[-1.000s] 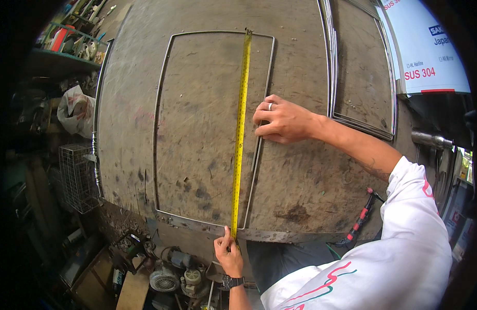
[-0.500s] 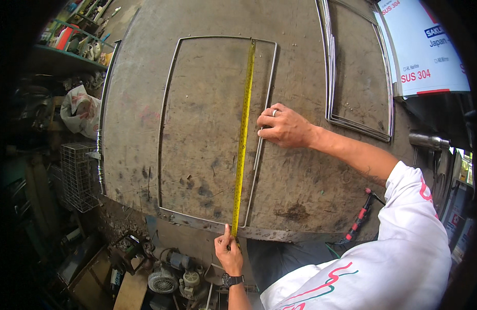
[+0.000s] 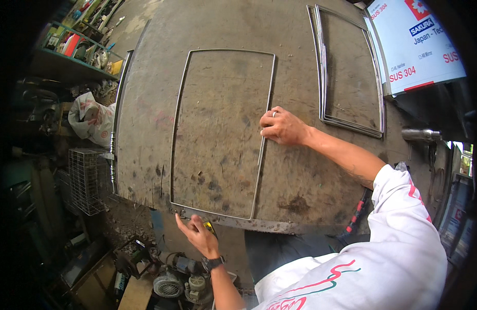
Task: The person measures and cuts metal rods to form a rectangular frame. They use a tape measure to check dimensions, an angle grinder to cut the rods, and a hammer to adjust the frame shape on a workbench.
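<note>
A rectangular frame of thin metal rod lies flat on the worn brown tabletop. My right hand, with a ring on one finger, pinches the frame's long right side near its middle. Off the table's front edge, below the frame's near side, is my left hand. Its forefinger points outward, while the palm and other fingers hold a tape measure. Only a small yellow and black part of the tape measure shows; the rest is hidden by the hand.
Several similar rod frames lie stacked at the back right, beside a white-blue printed sheet. A red-black handled tool rests near the front right edge. Below left are a wire basket and motors; a white sack sits left.
The yellow tape blade that stretched along the frame is gone from it. My left hand has moved left and turned, with the tape measure. My right hand still grips the frame's side.
</note>
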A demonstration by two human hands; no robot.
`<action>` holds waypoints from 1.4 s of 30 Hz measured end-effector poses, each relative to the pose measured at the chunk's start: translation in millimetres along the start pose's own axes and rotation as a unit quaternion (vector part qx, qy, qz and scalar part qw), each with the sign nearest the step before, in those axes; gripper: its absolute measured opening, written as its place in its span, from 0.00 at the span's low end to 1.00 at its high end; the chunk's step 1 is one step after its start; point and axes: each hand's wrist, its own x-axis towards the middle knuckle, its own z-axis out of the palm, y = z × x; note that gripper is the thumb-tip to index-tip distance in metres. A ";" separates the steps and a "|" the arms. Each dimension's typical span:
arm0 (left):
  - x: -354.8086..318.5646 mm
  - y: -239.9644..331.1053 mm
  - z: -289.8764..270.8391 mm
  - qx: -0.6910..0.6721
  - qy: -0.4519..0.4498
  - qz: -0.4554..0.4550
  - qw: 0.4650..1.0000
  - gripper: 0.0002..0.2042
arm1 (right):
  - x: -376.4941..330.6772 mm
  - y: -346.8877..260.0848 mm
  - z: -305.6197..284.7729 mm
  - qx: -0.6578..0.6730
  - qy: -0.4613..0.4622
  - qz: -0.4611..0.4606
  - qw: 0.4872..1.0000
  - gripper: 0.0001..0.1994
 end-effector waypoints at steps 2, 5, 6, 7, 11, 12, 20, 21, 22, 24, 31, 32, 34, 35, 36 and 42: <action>32.7 8.3 7.9 0.054 0.008 0.009 0.998 0.40 | 0.4 0.0 -1.2 0.000 -0.015 0.005 1.000 0.04; 95.5 20.5 38.6 0.176 0.058 0.155 0.970 0.38 | 2.1 -0.2 -2.9 -0.006 -0.025 0.010 1.000 0.04; 116.6 24.2 49.8 0.222 0.065 0.211 0.950 0.35 | 2.7 0.3 -3.6 -0.005 -0.020 0.007 1.000 0.05; 132.7 27.0 59.3 0.274 0.071 0.264 0.922 0.33 | 3.2 0.5 -4.1 -0.001 -0.026 0.010 1.000 0.05; 149.7 39.0 87.9 0.365 0.101 0.344 0.859 0.28 | 3.7 -0.4 -6.2 -0.003 -0.039 0.016 0.999 0.06; 139.0 42.4 95.5 0.328 0.107 0.386 0.856 0.26 | 3.7 -0.7 -6.9 -0.006 -0.034 0.014 0.999 0.06; 20.2 58.3 219.4 0.070 -0.185 0.357 0.913 0.09 | 10.3 -2.0 -9.5 0.012 -0.034 0.019 0.999 0.04; 19.0 55.7 225.2 0.043 -0.156 0.371 0.914 0.09 | 10.5 -0.7 -8.6 0.021 -0.053 0.035 0.998 0.04; 17.4 52.4 227.6 0.034 -0.147 0.367 0.918 0.09 | 9.9 0.6 -7.2 0.027 -0.040 0.028 0.998 0.05; 15.5 47.6 228.3 0.023 -0.131 0.357 0.925 0.08 | 8.5 3.6 -4.6 0.043 -0.032 0.021 0.998 0.05; 11.8 64.7 233.3 0.059 -0.152 0.227 0.960 0.07 | 8.5 -4.9 -12.1 0.040 -0.025 0.059 0.997 0.05; 14.2 68.2 233.3 0.047 -0.157 0.205 0.965 0.07 | 3.9 -14.3 -17.1 0.043 0.016 0.084 0.995 0.07; 17.8 71.8 231.6 0.055 -0.160 0.190 0.967 0.08 | -19.7 -42.4 -33.1 0.092 0.086 0.180 0.976 0.13; 20.7 72.7 232.8 0.068 -0.170 0.173 0.968 0.08 | -41.9 -63.3 -43.5 0.115 0.163 0.227 0.953 0.13; 22.9 71.5 233.0 0.075 -0.169 0.174 0.967 0.09 | -66.6 -86.7 -53.1 0.128 0.212 0.267 0.931 0.12; 41.0 49.4 235.1 0.117 -0.186 0.181 0.959 0.06 | -239.7 -256.7 -103.0 0.250 0.192 0.487 0.815 0.05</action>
